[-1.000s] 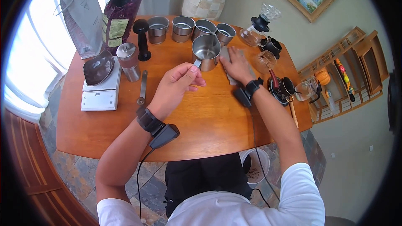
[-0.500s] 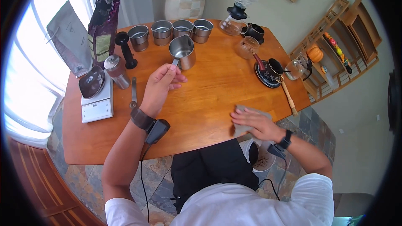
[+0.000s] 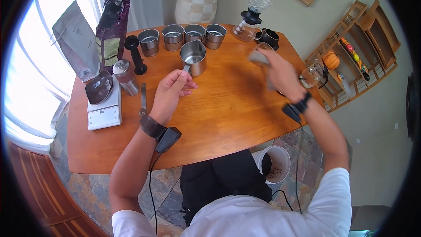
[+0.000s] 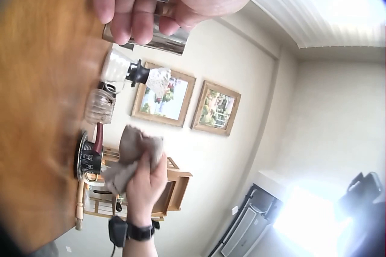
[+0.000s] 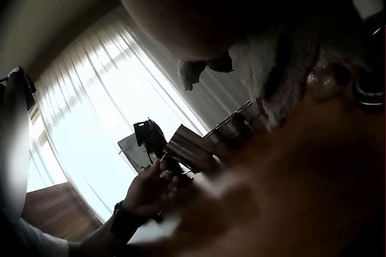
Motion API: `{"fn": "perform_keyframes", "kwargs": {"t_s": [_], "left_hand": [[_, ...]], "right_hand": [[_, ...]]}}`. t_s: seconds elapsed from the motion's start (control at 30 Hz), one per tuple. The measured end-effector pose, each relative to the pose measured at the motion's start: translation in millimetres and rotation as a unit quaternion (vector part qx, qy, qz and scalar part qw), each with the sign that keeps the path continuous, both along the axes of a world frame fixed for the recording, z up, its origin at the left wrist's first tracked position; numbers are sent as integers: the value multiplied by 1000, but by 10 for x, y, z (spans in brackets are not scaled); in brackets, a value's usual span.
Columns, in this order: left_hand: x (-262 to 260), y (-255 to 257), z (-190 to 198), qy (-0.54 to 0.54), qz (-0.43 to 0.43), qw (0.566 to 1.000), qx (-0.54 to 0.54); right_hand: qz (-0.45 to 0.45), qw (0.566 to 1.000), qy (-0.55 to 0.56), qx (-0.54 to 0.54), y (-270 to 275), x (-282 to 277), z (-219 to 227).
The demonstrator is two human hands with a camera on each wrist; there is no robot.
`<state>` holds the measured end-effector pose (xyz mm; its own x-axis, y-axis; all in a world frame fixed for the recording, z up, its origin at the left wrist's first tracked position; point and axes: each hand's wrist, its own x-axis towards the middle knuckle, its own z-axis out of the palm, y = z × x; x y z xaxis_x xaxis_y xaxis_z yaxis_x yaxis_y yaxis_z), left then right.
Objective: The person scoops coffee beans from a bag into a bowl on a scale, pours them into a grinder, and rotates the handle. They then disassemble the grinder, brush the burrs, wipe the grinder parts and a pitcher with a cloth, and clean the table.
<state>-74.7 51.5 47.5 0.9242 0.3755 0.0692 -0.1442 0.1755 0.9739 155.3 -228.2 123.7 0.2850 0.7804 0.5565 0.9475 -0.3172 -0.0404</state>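
Observation:
My left hand point(image 3: 171, 94) pinches the handle of a steel pitcher point(image 3: 197, 66) between thumb and fingers, over the middle of the table. The pitcher's mouth faces up and shows a bare metal inside. My right hand point(image 3: 284, 77) grips a crumpled grey cloth point(image 4: 136, 154), seen raised above the tabletop in the left wrist view. In the head view this hand overlaps the dark cup and saucer at the right side. A glass server with a reddish-brown handle point(image 4: 99, 138) stands close by, partly hidden by the cloth in the head view.
Several steel cups point(image 3: 173, 37) line the back edge. At left are a white scale point(image 3: 104, 116) bearing a dark dish point(image 3: 99, 87), a hand grinder point(image 3: 126, 77), a black tamper-like tool point(image 3: 135, 55) and coffee bags point(image 3: 76, 39). A dripper point(image 3: 251, 16) stands back right; a bucket point(image 3: 280, 162) sits below.
My right hand wiped from the back of the table to its front right edge with the cloth, then lifted it up and back toward the glassware. My left hand keeps holding the pitcher.

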Motion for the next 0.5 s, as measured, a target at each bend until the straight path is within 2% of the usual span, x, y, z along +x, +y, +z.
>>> {"fn": "perform_keyframes", "kwargs": {"t_s": [0.1,0.13,0.17,0.23,0.33,0.4,0.43,0.5], "left_hand": [[13,46,-45,4,-2,1000,5],[24,63,-66,-3,-6,1000,8],[22,62,-78,8,-13,1000,6],[18,78,-49,0,8,1000,23],[12,76,-22,1,13,1000,14],[16,76,-40,0,7,1000,16],[23,74,-56,-4,5,1000,21],[30,74,-95,-1,-4,1000,23]], "right_hand": [[1,999,45,-24,746,422,-493],[-7,994,85,-67,938,533,-634],[-14,986,127,-110,1050,603,-798],[-30,984,118,-127,1117,658,-1119],[-28,980,124,-150,938,564,-1234],[22,983,106,-148,628,322,-1195],[13,982,113,-150,446,171,-1153],[73,971,157,-164,69,-165,-1061]]}}
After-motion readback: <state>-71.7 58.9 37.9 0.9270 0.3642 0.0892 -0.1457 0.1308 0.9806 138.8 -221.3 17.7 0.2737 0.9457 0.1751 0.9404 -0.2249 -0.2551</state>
